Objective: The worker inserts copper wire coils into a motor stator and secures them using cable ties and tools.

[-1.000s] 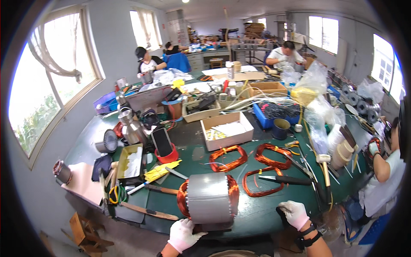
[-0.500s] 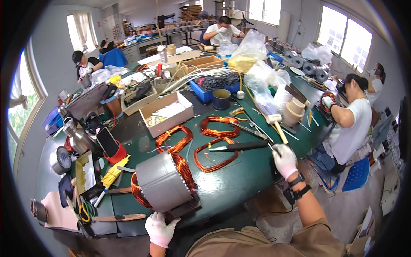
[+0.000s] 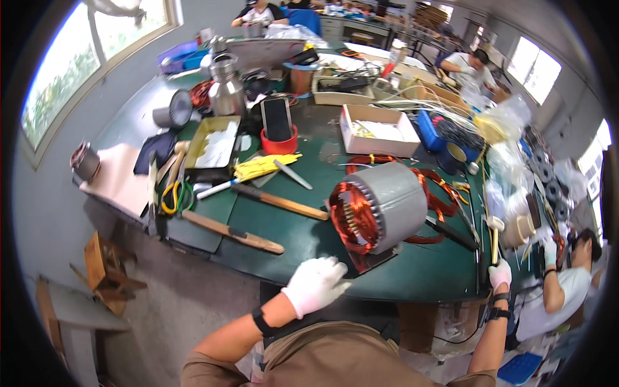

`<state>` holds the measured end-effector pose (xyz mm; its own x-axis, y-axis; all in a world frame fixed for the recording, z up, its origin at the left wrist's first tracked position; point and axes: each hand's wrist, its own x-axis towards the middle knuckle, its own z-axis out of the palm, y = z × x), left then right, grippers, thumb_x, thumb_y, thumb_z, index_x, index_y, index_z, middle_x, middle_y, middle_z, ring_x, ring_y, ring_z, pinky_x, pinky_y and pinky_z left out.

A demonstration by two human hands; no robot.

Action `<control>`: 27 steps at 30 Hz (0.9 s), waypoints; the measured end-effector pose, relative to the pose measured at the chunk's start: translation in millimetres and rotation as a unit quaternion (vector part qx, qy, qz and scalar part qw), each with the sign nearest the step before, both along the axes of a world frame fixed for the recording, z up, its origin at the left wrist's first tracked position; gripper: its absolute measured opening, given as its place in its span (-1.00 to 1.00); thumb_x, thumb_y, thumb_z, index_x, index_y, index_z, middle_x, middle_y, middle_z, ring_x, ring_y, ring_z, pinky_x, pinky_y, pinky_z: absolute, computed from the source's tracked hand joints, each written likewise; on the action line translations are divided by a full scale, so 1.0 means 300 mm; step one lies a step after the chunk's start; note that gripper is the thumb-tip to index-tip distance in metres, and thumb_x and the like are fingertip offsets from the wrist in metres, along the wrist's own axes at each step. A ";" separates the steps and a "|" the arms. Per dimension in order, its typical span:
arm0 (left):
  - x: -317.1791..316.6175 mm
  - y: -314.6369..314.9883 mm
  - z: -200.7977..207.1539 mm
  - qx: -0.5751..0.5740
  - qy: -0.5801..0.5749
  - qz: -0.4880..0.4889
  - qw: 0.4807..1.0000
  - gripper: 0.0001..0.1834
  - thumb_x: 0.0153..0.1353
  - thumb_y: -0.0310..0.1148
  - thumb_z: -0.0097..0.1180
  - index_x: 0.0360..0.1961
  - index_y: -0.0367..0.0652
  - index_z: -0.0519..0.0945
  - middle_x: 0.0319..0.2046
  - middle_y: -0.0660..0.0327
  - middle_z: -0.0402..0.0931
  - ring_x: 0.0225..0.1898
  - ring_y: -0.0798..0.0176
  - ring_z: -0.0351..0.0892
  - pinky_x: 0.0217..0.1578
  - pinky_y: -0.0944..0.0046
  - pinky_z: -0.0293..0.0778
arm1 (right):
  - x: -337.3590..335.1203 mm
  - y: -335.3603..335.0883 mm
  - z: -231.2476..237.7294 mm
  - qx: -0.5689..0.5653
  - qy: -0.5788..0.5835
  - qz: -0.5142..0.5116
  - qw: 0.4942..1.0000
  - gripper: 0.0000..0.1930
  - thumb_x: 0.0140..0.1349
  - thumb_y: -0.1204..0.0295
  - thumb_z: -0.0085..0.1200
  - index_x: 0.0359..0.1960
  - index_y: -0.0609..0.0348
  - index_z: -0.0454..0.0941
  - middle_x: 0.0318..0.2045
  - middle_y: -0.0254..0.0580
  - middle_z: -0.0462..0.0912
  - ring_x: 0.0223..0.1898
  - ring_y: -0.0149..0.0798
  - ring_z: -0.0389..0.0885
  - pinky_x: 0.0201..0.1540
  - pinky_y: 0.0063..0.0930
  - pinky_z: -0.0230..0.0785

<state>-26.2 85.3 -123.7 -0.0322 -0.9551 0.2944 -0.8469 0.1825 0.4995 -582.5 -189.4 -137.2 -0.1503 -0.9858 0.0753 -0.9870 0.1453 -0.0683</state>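
A grey motor stator (image 3: 401,205) with copper windings (image 3: 353,216) at its near end lies on its side on a dark plate (image 3: 375,259) by the table's front edge. Just in front of it my left hand (image 3: 316,287), in a white glove, hovers with loosely bent fingers, thumb apart and nothing in them. Out to the right, my gloved right hand (image 3: 500,275) is closed around the lower handle of a pale-headed mallet (image 3: 495,240). Copper coils (image 3: 438,193) lie behind the stator, partly hidden by it. Black-handled scissors or shears (image 3: 452,232) lie between stator and mallet.
Wooden-handled tools (image 3: 235,232), scissors (image 3: 173,197) and yellow sleeving (image 3: 267,166) lie left of the stator. Behind stand a phone (image 3: 277,119) in a red holder (image 3: 280,143), a white box (image 3: 380,132) and a steel flask (image 3: 227,87). A co-worker (image 3: 556,290) sits close on the right.
The view has swung to the left. My left hand has come away from the stator's plate and lifted. My right hand has closed on the mallet's handle.
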 end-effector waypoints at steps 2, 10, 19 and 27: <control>0.119 0.068 0.025 -0.051 0.008 0.019 0.998 -0.76 0.14 -0.23 0.37 -0.28 -0.16 0.67 -0.38 0.03 0.60 -0.29 -0.08 0.66 -0.25 -0.02 0.59 | 0.032 0.004 -0.023 -0.086 0.080 -0.032 0.993 -0.70 0.21 0.34 0.11 -0.14 0.33 0.58 -0.21 0.31 0.71 -0.07 0.34 0.68 0.04 0.11 0.52; 0.658 0.329 0.059 -0.014 -0.200 0.277 0.940 -0.51 0.10 -0.49 0.29 0.12 -0.21 0.60 0.08 0.02 0.61 0.23 -0.10 0.50 0.27 -0.05 0.39 | 0.084 0.028 0.018 0.014 -0.430 -0.082 0.899 -0.80 0.45 0.26 0.11 -0.19 0.12 0.50 -0.54 -0.29 0.52 -0.61 -0.30 0.55 -0.58 -0.39 0.43; 0.564 0.278 0.125 -0.015 -0.123 0.153 0.980 -0.67 0.10 -0.47 0.26 -0.06 -0.20 0.64 -0.19 0.05 0.57 -0.07 -0.11 0.59 0.00 0.01 0.53 | 0.730 0.530 0.062 -0.064 -0.578 0.091 0.808 -0.87 0.49 0.40 0.04 -0.25 0.15 0.43 -0.65 -0.42 0.37 -0.77 -0.52 0.31 -0.73 -0.58 0.20; 0.423 0.206 0.109 0.132 0.057 0.050 0.988 -0.58 0.34 -0.13 0.26 0.07 -0.18 0.57 -0.19 -0.07 0.66 -0.13 -0.19 0.69 -0.09 -0.02 0.60 | 0.883 0.563 0.576 -0.245 -0.560 0.308 0.730 -0.88 0.45 0.45 0.04 -0.18 0.28 0.48 -0.47 -0.27 0.49 -0.64 -0.47 0.39 -0.61 -0.57 0.29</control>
<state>100.7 147.2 -90.9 0.0857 -0.9959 0.0298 -0.7890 -0.0496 0.6124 -317.5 -20.6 35.5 0.0723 -0.7887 0.6105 -0.1413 -0.6140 -0.7765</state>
